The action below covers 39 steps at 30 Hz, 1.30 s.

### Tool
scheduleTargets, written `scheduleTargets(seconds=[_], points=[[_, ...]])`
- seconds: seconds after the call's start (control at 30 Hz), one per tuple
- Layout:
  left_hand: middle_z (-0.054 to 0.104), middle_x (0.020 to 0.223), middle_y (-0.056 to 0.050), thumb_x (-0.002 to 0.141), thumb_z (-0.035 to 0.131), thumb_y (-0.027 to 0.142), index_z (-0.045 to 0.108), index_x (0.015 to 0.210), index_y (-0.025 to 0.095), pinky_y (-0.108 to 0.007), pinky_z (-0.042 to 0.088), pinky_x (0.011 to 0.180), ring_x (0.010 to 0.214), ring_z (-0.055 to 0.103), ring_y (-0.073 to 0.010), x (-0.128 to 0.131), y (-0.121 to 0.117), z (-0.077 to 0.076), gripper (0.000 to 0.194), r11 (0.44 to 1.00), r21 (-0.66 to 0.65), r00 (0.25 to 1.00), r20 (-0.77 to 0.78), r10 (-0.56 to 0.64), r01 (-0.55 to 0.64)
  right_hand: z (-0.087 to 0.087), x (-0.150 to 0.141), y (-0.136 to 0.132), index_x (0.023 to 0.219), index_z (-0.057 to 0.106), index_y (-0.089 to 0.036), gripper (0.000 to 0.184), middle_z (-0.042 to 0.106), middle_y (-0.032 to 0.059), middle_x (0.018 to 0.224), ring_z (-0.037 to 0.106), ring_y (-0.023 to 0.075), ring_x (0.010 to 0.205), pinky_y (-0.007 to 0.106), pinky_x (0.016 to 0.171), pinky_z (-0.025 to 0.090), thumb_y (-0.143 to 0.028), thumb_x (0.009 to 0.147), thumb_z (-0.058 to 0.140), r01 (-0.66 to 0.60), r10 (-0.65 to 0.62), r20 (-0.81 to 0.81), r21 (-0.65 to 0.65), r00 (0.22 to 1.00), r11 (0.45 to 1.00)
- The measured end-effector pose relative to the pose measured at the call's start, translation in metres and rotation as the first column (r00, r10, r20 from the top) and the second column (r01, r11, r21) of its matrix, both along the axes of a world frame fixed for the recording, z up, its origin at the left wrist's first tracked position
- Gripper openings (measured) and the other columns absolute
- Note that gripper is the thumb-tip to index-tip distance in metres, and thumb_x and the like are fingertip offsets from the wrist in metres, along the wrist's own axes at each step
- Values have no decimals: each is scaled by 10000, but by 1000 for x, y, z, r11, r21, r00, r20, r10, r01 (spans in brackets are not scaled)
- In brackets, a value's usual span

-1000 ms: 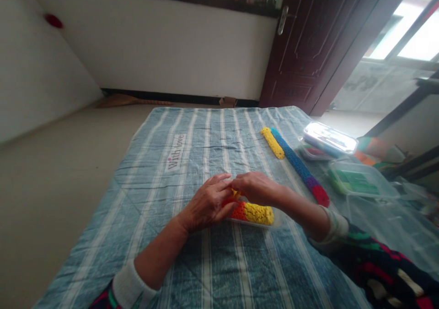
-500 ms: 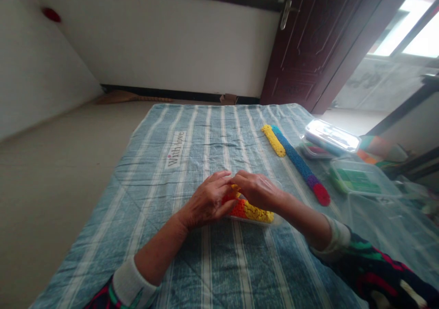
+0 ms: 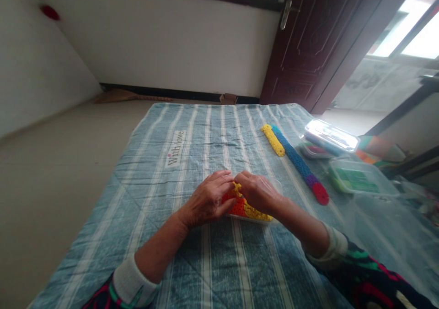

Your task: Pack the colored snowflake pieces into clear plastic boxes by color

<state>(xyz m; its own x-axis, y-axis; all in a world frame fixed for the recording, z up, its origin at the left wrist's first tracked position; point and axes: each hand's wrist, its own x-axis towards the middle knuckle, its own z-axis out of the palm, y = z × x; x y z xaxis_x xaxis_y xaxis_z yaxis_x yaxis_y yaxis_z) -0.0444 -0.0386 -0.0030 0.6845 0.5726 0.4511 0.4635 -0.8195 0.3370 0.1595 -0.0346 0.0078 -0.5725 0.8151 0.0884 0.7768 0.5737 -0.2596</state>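
Yellow piece (image 3: 237, 190) is pinched by the right hand (image 3: 255, 190), fingers bunched; the left hand (image 3: 206, 200) is half-curled, its hold hidden. Likely light, best gripped by its edges.

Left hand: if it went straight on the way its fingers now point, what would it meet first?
Probably the right hand: its fingers lie just beyond the fingertips of the left hand. Depth is unclear here, so they may already touch.

lower centre: my left hand (image 3: 210, 198), my right hand (image 3: 258, 192), orange-and-yellow pieces (image 3: 253, 212); right of centre: yellow strip (image 3: 273, 141), blue-purple-red strip (image 3: 299, 162).
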Motion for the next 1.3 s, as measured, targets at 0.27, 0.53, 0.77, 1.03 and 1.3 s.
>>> scheduleTargets(seconds=[0.27, 0.53, 0.77, 1.03, 1.3], points=[[661, 1240, -121, 879, 617, 226, 685, 1123, 178, -519, 453, 1075, 1274, 520, -311, -1, 0, 1, 258, 1000, 27, 1000, -30, 1, 0, 2, -1, 1, 1056, 632, -146, 188, 644, 68, 911, 473, 126, 641, 275, 549, 212, -166, 917, 508, 17, -16, 12, -50, 1000, 999], [658, 1261, -105, 891, 618, 242, 699, 1148, 201, -513, 431, 1092, 1290, 497, -317, 0, 0, 4, 273, 999, 33, 997, -73, -12, 14, 3, -3, 0, 1046, 630, -160, 171, 661, 83, 930, 546, 155, 674, 280, 560, 317, -202, 950, 495, 40, -39, 17, -58, 999, 998], [632, 1317, -84, 901, 589, 237, 697, 1173, 242, -532, 426, 1083, 1300, 484, -326, -2, 3, 5, 292, 1000, 20, 995, -102, -21, 23, 3, -6, 1, 1090, 639, -180, 204, 687, 91, 981, 589, 169, 713, 280, 553, 347, -222, 950, 497, 52, -51, 43, -31, 998, 998], [646, 1299, -79, 917, 554, 247, 677, 1179, 229, -479, 448, 1056, 1286, 502, -310, -4, 5, 7, 290, 998, 52, 995, -102, -12, 17, 11, -9, -1, 1057, 652, -162, 225, 682, 76, 923, 572, 158, 689, 273, 552, 305, -157, 915, 478, 46, -43, 71, -42, 997, 998], [690, 1209, -67, 931, 557, 267, 715, 1028, 223, -475, 437, 1054, 1293, 505, -317, -5, 6, 2, 191, 998, 60, 996, -90, -11, 16, 44, 50, 33, 886, 675, -176, 151, 681, 53, 876, 596, 170, 818, 275, 704, 396, -198, 920, 530, 172, -162, -79, 127, 984, 977]])
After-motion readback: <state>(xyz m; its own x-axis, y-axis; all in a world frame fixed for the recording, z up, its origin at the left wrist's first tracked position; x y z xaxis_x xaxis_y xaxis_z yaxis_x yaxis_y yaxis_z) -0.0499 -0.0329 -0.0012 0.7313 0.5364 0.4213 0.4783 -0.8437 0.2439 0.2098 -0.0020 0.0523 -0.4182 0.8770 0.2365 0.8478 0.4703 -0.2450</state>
